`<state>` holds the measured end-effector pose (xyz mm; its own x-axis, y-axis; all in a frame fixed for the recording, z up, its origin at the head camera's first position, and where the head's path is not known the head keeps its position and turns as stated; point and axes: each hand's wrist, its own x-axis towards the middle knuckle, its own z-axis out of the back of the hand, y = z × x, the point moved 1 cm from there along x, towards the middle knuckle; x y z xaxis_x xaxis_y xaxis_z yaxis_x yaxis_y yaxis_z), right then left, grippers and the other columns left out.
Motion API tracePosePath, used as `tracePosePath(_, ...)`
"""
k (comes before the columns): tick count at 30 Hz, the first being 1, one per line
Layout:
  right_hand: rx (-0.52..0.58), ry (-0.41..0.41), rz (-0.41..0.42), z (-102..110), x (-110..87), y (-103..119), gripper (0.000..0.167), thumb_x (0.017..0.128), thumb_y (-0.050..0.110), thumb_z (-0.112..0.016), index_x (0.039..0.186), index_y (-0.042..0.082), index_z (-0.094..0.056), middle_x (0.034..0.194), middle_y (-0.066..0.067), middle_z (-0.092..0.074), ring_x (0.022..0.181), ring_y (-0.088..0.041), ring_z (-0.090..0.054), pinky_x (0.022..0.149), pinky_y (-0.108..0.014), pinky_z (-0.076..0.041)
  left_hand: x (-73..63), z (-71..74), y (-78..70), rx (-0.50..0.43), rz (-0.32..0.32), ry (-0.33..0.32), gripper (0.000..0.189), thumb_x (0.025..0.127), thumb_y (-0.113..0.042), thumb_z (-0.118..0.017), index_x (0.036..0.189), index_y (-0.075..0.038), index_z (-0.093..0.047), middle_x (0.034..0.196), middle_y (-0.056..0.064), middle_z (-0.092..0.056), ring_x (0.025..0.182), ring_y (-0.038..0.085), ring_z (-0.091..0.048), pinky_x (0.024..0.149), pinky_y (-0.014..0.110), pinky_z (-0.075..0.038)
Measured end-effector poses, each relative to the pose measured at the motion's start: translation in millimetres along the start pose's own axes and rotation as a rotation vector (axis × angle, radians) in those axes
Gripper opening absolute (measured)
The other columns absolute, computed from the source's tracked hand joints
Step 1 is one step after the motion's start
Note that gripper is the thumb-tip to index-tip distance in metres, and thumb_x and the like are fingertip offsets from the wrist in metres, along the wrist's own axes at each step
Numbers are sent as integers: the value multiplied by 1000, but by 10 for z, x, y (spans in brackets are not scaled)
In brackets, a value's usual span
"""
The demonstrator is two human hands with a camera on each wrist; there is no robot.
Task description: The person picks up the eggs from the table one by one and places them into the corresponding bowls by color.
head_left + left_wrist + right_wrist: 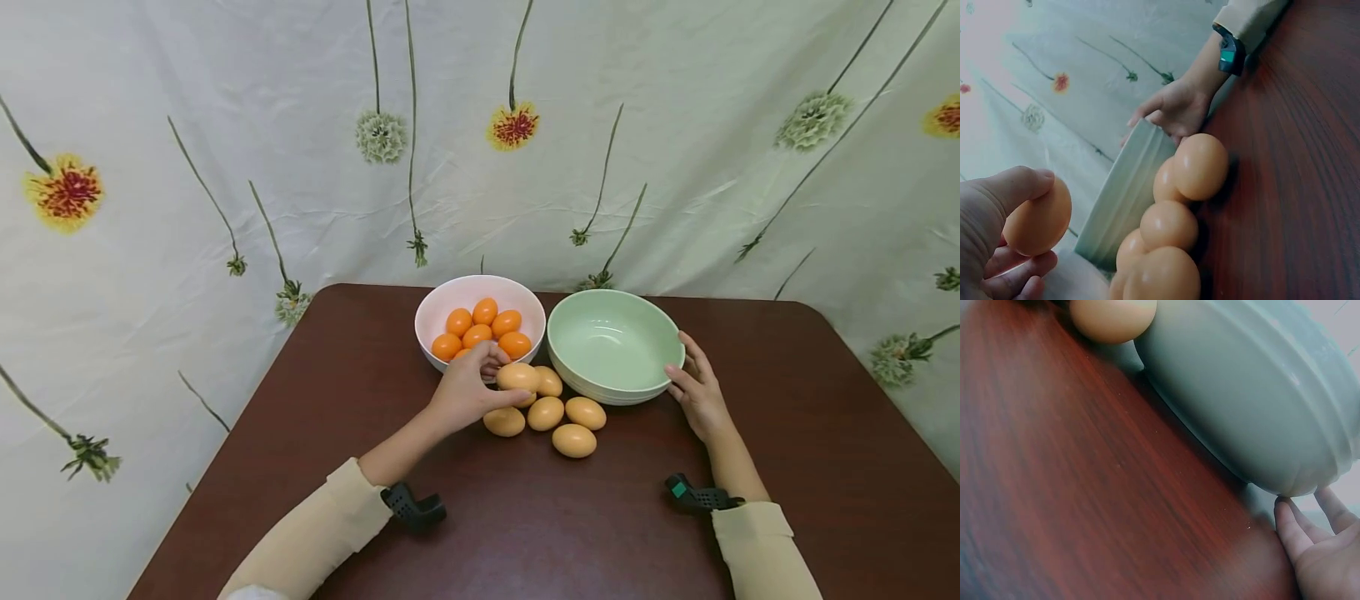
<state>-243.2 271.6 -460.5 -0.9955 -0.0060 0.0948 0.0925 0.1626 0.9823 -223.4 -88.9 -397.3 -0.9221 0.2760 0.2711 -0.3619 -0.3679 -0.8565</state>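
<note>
My left hand pinches a brown egg between thumb and fingers, raised above other eggs at the front of a pink bowl. Several brown eggs lie on the table in a loose cluster before the two bowls. To the right, my right hand holds the side of a green bowl, thumb at its rim and fingers against the outer wall. Nothing lies inside the green bowl. Its ridged wall shows close up in the right wrist view, with fingertips touching it.
Several small orange fruits fill the pink bowl, which stands left of the green one. Both bowls are near the far edge of the dark wooden table. Behind hangs a pale cloth printed with flowers.
</note>
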Motion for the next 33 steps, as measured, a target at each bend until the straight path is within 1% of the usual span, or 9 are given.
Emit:
tracePosePath(3, -2, 4, 2, 6, -8, 0, 63, 99, 13, -54, 155, 26, -27, 139, 0, -29, 114, -8, -46, 85, -18, -47, 58, -31, -47, 21, -3, 9, 47, 66, -24, -91, 98, -10, -60, 95, 0, -65, 89, 17, -63, 84, 33, -52)
tracePosePath(7, 3, 5, 3, 22, -23, 6, 63, 99, 13, -55, 154, 27, -28, 137, 2, -31, 114, -8, -47, 86, -18, -47, 162, -88, -110, 40, -27, 24, 46, 67, -27, -90, 98, -11, -60, 96, 0, -65, 92, 17, -63, 85, 32, -51)
tracePosePath(14, 4, -12, -6, 6, -14, 19, 63, 99, 12, -54, 155, 24, -26, 141, -3, -28, 115, -10, -46, 85, -18, -47, 373, -202, -190, 63, -38, 72, 46, 72, -33, -86, 102, -12, -58, 100, -2, -63, 96, 16, -62, 87, 33, -51)
tracePosePath(17, 4, -7, -10, -7, -5, 21, 63, 100, 12, -53, 155, 24, -25, 142, -3, -28, 115, -9, -45, 85, -19, -46, 448, -255, -199, 55, -39, 85, 47, 73, -33, -86, 103, -12, -58, 101, -1, -62, 96, 15, -61, 86, 31, -51)
tracePosePath(20, 6, -4, -10, -18, -5, 20, 64, 100, 11, -53, 155, 24, -25, 140, -2, -29, 115, -9, -45, 85, -19, -46, 518, -308, -209, 67, -43, 95, 47, 73, -35, -86, 104, -12, -58, 102, -1, -63, 97, 14, -61, 86, 29, -50)
tracePosePath(24, 5, -3, -2, -24, -8, 21, 64, 100, 11, -53, 156, 23, -24, 138, 0, -30, 115, -10, -45, 85, -19, -46, 619, -379, -220, 73, -35, 95, 48, 73, -36, -86, 104, -14, -58, 102, -2, -64, 97, 13, -62, 85, 26, -50)
tracePosePath(26, 5, -2, 2, -25, -6, 20, 64, 100, 11, -53, 156, 22, -24, 137, 0, -31, 115, -10, -45, 86, -18, -46, 669, -410, -231, 61, -27, 98, 48, 72, -35, -87, 104, -14, -58, 103, -1, -64, 97, 14, -62, 85, 26, -50)
tracePosePath(33, 3, -6, -2, -30, -6, 21, 63, 100, 10, -52, 156, 22, -24, 138, -2, -30, 116, -11, -44, 85, -19, -47, 819, -531, -241, 83, -9, 97, 49, 73, -38, -86, 105, -15, -57, 103, -1, -64, 100, 14, -61, 83, 27, -49)
